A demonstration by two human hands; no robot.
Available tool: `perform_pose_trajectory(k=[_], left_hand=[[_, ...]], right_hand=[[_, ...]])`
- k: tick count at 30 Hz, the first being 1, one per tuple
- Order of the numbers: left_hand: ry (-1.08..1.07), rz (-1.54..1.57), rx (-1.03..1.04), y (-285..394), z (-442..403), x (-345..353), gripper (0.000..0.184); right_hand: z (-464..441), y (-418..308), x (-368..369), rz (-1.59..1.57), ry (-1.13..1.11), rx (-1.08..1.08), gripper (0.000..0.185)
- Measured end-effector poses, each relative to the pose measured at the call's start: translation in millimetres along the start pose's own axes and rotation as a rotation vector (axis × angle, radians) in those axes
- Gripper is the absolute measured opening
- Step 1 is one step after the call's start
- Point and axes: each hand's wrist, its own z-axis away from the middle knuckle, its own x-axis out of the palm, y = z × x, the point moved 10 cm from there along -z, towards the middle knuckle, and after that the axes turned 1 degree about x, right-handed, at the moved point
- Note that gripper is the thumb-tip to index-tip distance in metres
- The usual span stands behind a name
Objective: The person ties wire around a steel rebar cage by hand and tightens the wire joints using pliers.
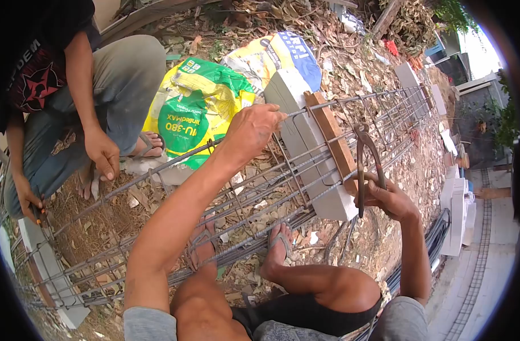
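A long rebar cage point(260, 199) of lengthwise bars and wire stirrups runs diagonally across the head view. My left hand point(251, 131) is closed on its upper steel bar, beside a stirrup. In my right hand point(390, 199) is a pair of pincers point(361, 133), gripped by the handles, jaws pointing up and close to the cage. Under the cage lies a pale block point(297, 131) with a wooden strip point(332, 136) on top. My right hand is just right of that block's near end.
At left a co-worker crouches, one hand point(101, 153) hanging loose, the other point(28, 196) holding an orange-handled tool. Another block point(49, 278) supports the cage's near end. Yellow-green sacks point(197, 108) lie on leaf-strewn ground. Stacked blocks point(454, 216) and dark bars point(439, 233) are at right.
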Motion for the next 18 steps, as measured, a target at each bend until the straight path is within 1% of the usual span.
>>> perform_pose_trajectory(k=[1, 2, 4, 5, 7, 8, 11, 12, 14, 15, 16, 18], left_hand=[[-0.067, 0.018, 0.016, -1, -8, 5, 0.023], [-0.061, 0.022, -0.053, -9, -15, 5, 0.021], [-0.043, 0.021, -0.198, -28, -27, 7, 0.02], [-0.053, 0.031, -0.284, -40, -32, 12, 0.023], [-0.064, 0.043, -0.458, -71, -38, 22, 0.028], [-0.1, 0.037, -0.524, -89, -37, 33, 0.032], [-0.33, 0.167, -0.934, -141, -12, 73, 0.031], [-0.35, 0.135, -0.945, -146, -12, 72, 0.03], [-0.253, 0.176, -0.792, -135, -20, 53, 0.031], [-0.202, 0.196, -0.711, -122, -25, 41, 0.031], [-0.183, 0.19, -0.749, -103, -25, 25, 0.028], [-0.143, 0.076, -0.55, -52, -23, 5, 0.021]], right_hand=[[13, 17, 8, -0.095, -0.008, -0.013, 0.071], [26, 41, 12, -0.151, -0.004, 0.001, 0.075], [47, 86, 23, -0.212, 0.033, 0.056, 0.072], [56, 109, 29, -0.248, 0.063, 0.099, 0.07], [67, 138, 49, -0.25, -0.021, 0.145, 0.069], [69, 165, 54, -0.274, -0.018, 0.154, 0.069], [73, 223, 77, -0.388, -0.046, 0.23, 0.063], [72, 241, 83, -0.376, -0.043, 0.266, 0.062], [75, 260, 98, -0.41, -0.039, 0.322, 0.059], [75, 273, 103, -0.407, -0.038, 0.336, 0.056], [77, 281, 108, -0.415, -0.039, 0.363, 0.055], [78, 287, 119, -0.425, -0.034, 0.415, 0.053]])
